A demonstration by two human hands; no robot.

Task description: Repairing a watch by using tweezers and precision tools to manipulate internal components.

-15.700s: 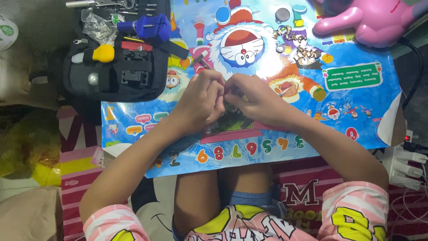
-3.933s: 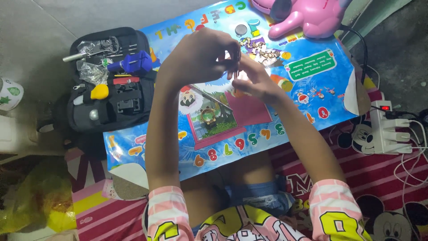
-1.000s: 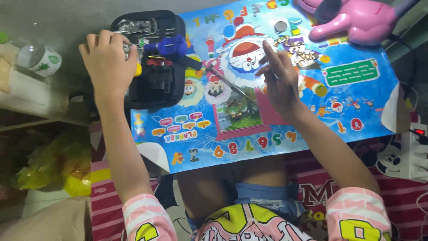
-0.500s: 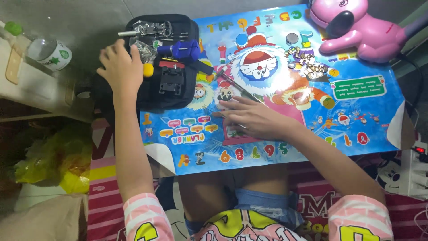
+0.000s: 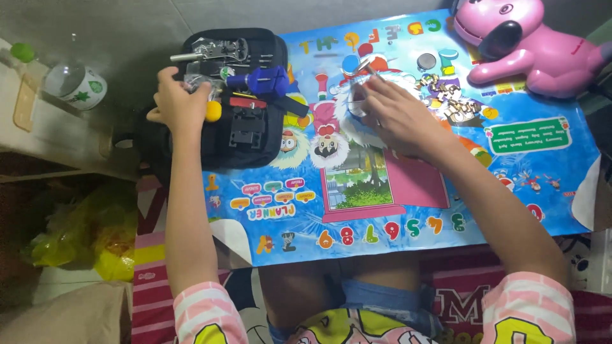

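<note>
Hands apart: my left hand (image 5: 180, 105) curls into the black tool case (image 5: 233, 95), pinching something I cannot identify; my right hand (image 5: 395, 118) presses flat on the cartoon mat (image 5: 408, 210). Small loose parts (image 5: 446, 95) beside it could scatter if nudged.

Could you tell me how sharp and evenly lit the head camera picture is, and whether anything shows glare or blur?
Head view: mostly sharp, with the colourful mat brightly and evenly lit; the floor at the left edge falls into shadow; soft glare on the pink toy dog; the right hand is slightly blurred, the left hand on the black tool case crisper; the edges bow a little.
</note>
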